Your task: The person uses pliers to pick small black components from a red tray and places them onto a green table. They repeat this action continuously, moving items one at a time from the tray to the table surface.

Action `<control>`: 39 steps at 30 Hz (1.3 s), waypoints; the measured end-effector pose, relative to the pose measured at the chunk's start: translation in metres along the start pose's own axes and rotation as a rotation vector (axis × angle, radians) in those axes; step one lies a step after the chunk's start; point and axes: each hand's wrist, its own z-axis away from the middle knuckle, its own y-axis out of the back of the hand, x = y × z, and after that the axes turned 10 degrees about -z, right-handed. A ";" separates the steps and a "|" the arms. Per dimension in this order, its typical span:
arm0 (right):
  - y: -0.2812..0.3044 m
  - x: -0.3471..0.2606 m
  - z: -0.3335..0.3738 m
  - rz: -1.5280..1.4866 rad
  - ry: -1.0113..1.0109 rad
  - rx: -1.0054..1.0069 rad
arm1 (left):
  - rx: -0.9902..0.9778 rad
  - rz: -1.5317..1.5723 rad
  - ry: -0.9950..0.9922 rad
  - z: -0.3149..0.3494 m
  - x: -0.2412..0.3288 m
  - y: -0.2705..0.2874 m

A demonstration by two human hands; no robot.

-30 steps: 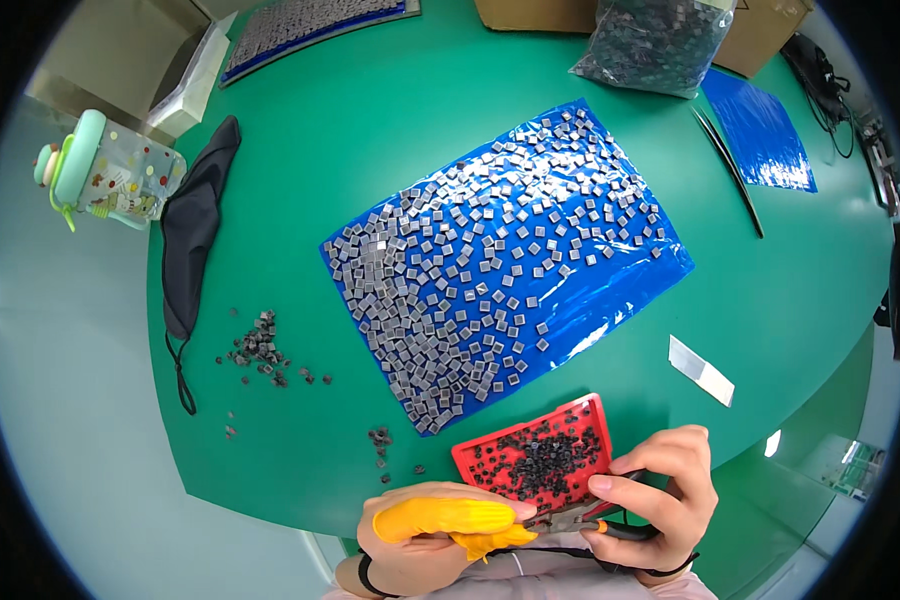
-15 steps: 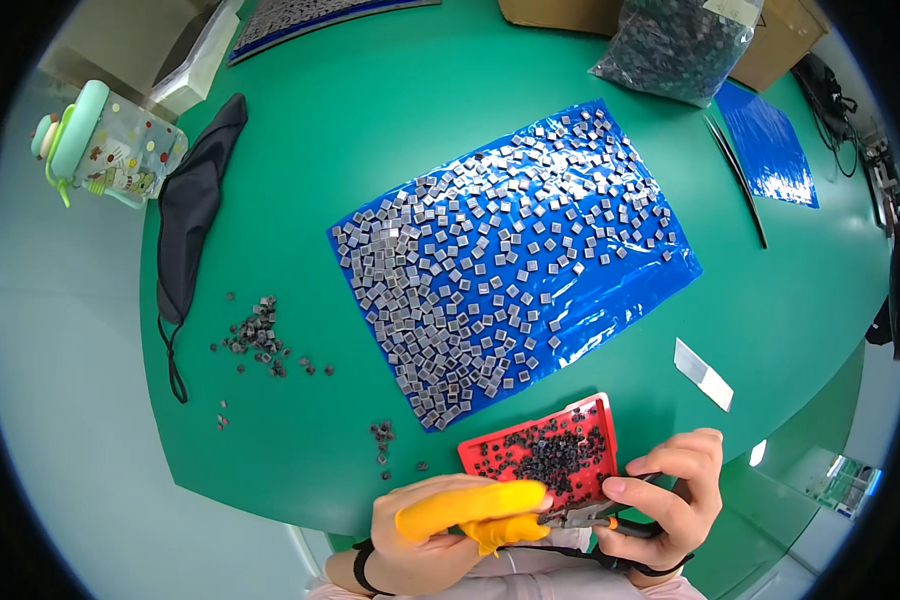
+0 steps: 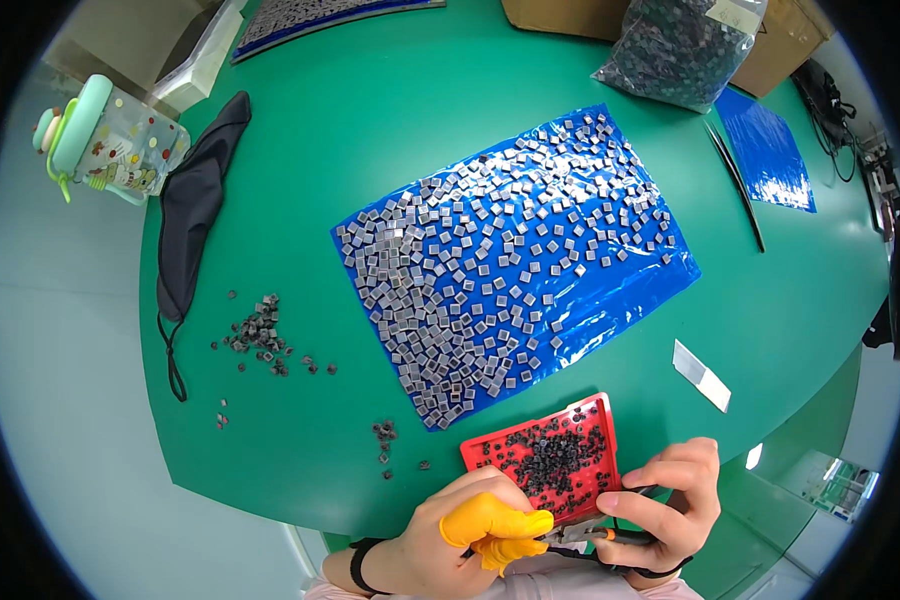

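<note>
My right hand (image 3: 678,505) is closed round the dark handles of a pair of hand cutters (image 3: 582,533), with an orange patch near the pivot. The jaws reach left to my left hand (image 3: 470,530). Yellow finger covers sit on its thumb and a finger, which are pinched together beside the jaws. Whatever is between them is too small or hidden to name. Just beyond both hands lies a shallow red tray (image 3: 607,408), holding many small black pieces (image 3: 555,462). Part of its near edge is behind my hands.
A blue sheet (image 3: 610,310) covered with small grey square pieces lies mid-table. Loose dark pieces (image 3: 260,330) lie left. A dark strap-like pouch (image 3: 190,235), clear bottle (image 3: 130,145), tweezers (image 3: 738,185), pale strip (image 3: 702,376) and filled plastic bag (image 3: 675,55) stand around.
My left hand has turned and its yellow-covered fingers have drawn in and slightly down at the cutters' jaws. My right hand keeps its hold on the cutters, nearly unmoved.
</note>
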 end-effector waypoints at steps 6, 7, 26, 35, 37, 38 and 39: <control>-0.001 0.001 0.002 0.003 0.015 -0.001 | 0.040 0.022 -0.200 -0.002 -0.011 -0.005; -0.001 0.000 0.002 0.001 0.008 0.002 | 0.001 0.035 -0.155 0.000 -0.011 -0.005; 0.000 0.001 0.002 -0.146 -0.036 0.060 | 0.115 0.122 0.041 0.002 0.015 0.003; 0.000 0.001 0.001 -0.140 -0.045 0.067 | 0.097 -0.034 0.007 -0.002 0.015 0.005; -0.001 0.000 0.001 -0.125 -0.044 0.070 | 0.117 -0.021 0.045 0.001 0.016 0.004; -0.001 0.000 0.001 -0.117 -0.042 0.071 | 0.127 -0.014 0.064 0.001 0.016 0.003; -0.001 -0.001 0.001 -0.105 -0.040 0.073 | 0.115 0.017 0.132 0.001 0.019 0.004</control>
